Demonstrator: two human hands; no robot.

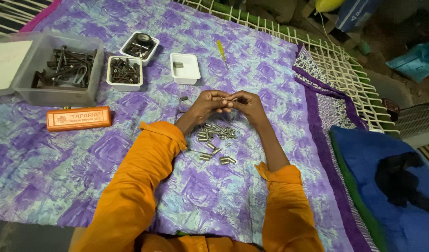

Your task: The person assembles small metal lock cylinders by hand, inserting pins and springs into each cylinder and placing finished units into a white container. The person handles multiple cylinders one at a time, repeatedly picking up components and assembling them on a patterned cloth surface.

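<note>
My left hand [206, 104] and my right hand [248, 103] meet fingertip to fingertip above the purple patterned cloth [60, 163]. Between the fingers sits a small metal piece [232, 99], pinched by both hands; its exact shape is too small to tell. Just below the hands lies a loose pile of several small silver metal sleeves and screws [216, 135]. Both arms wear orange sleeves.
At the back stand a clear plastic box of dark bolts [60, 70], two small white trays of dark screws [125, 72] [139, 46], a nearly bare white tray [185, 68], an orange tool case [79, 118], a yellow-handled screwdriver [221, 50]. Blue folded fabric [387, 177] lies right.
</note>
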